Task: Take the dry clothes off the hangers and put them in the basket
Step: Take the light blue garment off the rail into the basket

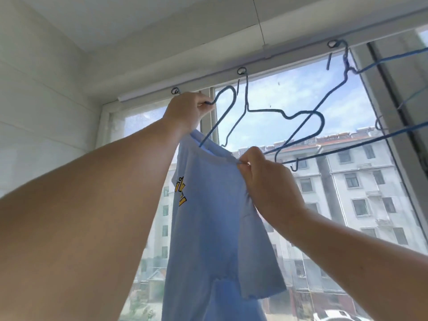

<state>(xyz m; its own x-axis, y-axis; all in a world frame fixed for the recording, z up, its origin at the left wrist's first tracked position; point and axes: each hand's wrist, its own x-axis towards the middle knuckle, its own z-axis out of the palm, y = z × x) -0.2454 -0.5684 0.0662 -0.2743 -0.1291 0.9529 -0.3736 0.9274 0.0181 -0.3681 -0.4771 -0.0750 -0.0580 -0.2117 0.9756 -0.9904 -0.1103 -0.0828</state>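
Note:
A light blue T-shirt with a yellow print hangs in front of the window, its collar still around a blue wire hanger. My left hand is raised near the rail and grips that hanger by its hook. My right hand pinches the shirt's collar on the right side, just below the hanger. The basket is not in view.
A white drying rail with small rings runs across the top of the window. Empty blue wire hangers hang from it in the middle and to the right. Window glass and apartment blocks lie behind.

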